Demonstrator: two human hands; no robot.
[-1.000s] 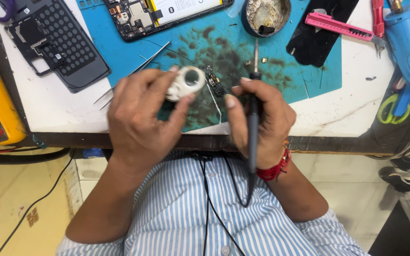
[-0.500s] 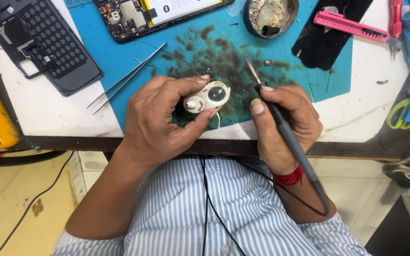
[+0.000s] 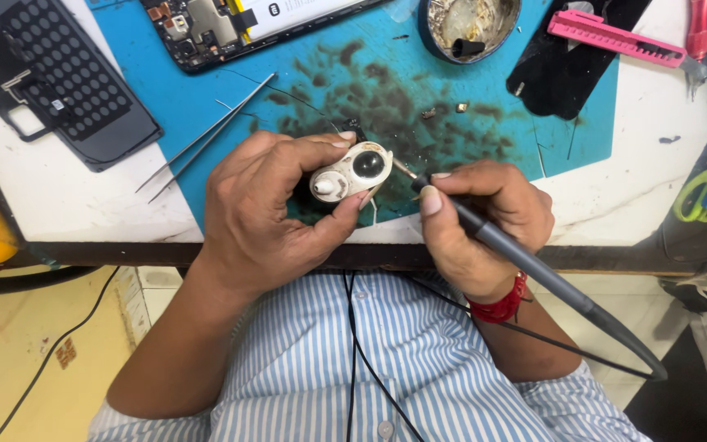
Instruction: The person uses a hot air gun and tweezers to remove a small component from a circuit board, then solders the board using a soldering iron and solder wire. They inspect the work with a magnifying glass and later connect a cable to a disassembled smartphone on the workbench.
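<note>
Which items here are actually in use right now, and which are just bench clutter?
In use:
left hand pinching a small white oval part
right hand holding a soldering iron, tip at the part's edge
blue mat under the work

Lying about:
tweezers
opened phone
dark perforated back cover
round tin
pink utility knife
green-handled scissors

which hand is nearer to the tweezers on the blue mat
Left. The left hand holds the small white part just right of the tweezers, not touching them. The right hand, gripping the soldering iron, sits farther right, beyond the part.
</note>
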